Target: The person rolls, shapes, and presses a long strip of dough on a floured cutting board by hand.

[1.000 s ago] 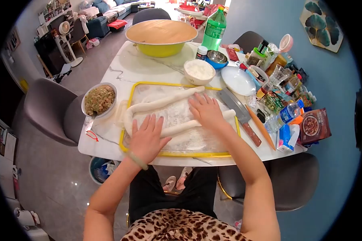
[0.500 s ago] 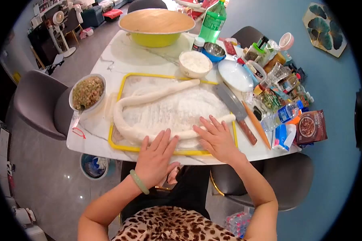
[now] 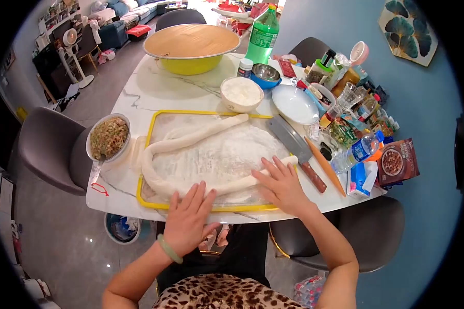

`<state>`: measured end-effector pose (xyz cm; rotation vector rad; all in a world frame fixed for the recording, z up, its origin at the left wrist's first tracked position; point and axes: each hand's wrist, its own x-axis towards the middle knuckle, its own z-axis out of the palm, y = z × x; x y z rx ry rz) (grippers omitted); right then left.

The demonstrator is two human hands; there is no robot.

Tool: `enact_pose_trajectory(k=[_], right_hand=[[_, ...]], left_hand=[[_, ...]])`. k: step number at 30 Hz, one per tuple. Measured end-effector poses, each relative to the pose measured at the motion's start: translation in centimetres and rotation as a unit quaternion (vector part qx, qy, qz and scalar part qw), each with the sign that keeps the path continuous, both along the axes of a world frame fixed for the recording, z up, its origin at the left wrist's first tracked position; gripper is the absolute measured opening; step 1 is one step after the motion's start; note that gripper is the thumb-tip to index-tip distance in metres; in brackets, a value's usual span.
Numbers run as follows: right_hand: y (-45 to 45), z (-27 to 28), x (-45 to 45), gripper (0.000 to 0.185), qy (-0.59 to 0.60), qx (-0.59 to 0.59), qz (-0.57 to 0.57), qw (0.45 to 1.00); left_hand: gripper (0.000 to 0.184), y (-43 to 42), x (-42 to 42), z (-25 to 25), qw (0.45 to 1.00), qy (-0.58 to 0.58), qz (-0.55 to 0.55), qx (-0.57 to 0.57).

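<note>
A long rope of dough point(image 3: 148, 164) lies in a U shape on a floured, yellow-edged board point(image 3: 145, 203). Both ends of it point right. My left hand point(image 3: 189, 213) rests on the near stretch of the rope, fingers outstretched and palm down, with a pale green bangle at the wrist. Farther right, my right hand point(image 3: 282, 186) lies on the same stretch close to its end, its fingers spread. Neither hand grips the dough. A cleaver point(image 3: 292, 140) lies across the board's right edge, beside a wooden rolling pin point(image 3: 326, 166).
At the left stands a bowl of minced filling point(image 3: 109, 138). Behind the board are a bowl of flour point(image 3: 241, 92), a white plate point(image 3: 295, 105) and a large covered yellow basin point(image 3: 191, 64). A green bottle point(image 3: 263, 38), jars and a water bottle point(image 3: 360, 149) crowd the right side.
The view has tilted up slightly, so the table sits lower in the frame. My left hand has slid a little left along the dough; the right stays near the end.
</note>
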<state>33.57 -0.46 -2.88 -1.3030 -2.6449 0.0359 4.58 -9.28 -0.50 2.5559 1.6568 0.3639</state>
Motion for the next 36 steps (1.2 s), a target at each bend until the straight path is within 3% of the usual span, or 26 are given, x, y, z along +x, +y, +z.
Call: enact_pose_trajectory(k=[5, 10, 12, 14, 16, 20, 22, 28, 31, 32, 34, 35, 36], right_hand=[[8.4, -1.6, -3.1, 0.041, 0.061, 0.041, 0.023, 0.997], [12.3, 2.0, -8.2, 0.035, 0.152, 0.009, 0.103, 0.983], [14.0, 2.7, -10.3, 0.038, 0.11, 0.122, 0.146, 0.976], [14.9, 3.4, -11.5, 0.041, 0.062, 0.111, 0.165, 0.978], [15.9, 3.2, -12.0, 0.035, 0.002, 0.066, 0.134, 0.989], [16.8, 3.4, -11.3, 0.023, -0.09, 0.031, 0.1, 0.99], [16.5, 3.5, -10.7, 0.015, -0.084, 0.033, 0.089, 0.992], [15.0, 4.4, -5.1, 0.025, -0.028, -0.002, -0.026, 0.999], [17.0, 3.3, -1.3, 0.029, 0.097, -0.045, -0.112, 0.988], [17.2, 4.0, -0.4, 0.028, 0.132, -0.094, -0.151, 0.975], [18.8, 4.3, 1.5, 0.027, 0.341, -0.314, -0.254, 0.849], [18.6, 3.9, 0.5, 0.027, 0.334, -0.314, -0.244, 0.854], [18.0, 3.5, 0.0, 0.029, 0.519, -0.39, -0.253, 0.717]], left_hand=[[0.067, 4.5, 0.4, -0.3, 0.997, -0.003, 0.066, 0.035], [0.065, 3.7, -0.8, -1.0, 0.997, 0.027, 0.057, 0.032], [0.066, 2.9, -1.5, -1.1, 0.997, 0.025, 0.043, 0.062], [0.067, 2.6, -2.6, -1.4, 0.995, 0.013, 0.054, 0.08], [0.065, 2.8, -3.6, -1.8, 0.976, -0.03, 0.155, 0.149], [0.065, 5.4, -7.0, -1.2, 0.959, -0.086, 0.22, 0.158], [0.066, 6.4, -7.4, 0.0, 0.962, -0.128, 0.231, 0.064], [0.043, 11.3, -5.6, -1.9, 0.966, -0.184, 0.146, 0.109], [0.036, 15.7, -3.4, -2.1, 0.972, -0.202, 0.086, 0.088], [0.035, 17.1, -1.2, -1.3, 0.937, -0.31, 0.162, -0.018], [0.03, 21.9, 0.4, -4.4, 0.96, -0.23, 0.114, 0.115], [0.03, 22.5, 0.6, -3.8, 0.957, -0.233, 0.125, 0.12], [0.028, 22.4, 1.0, -3.0, 0.952, -0.243, 0.136, 0.129]])
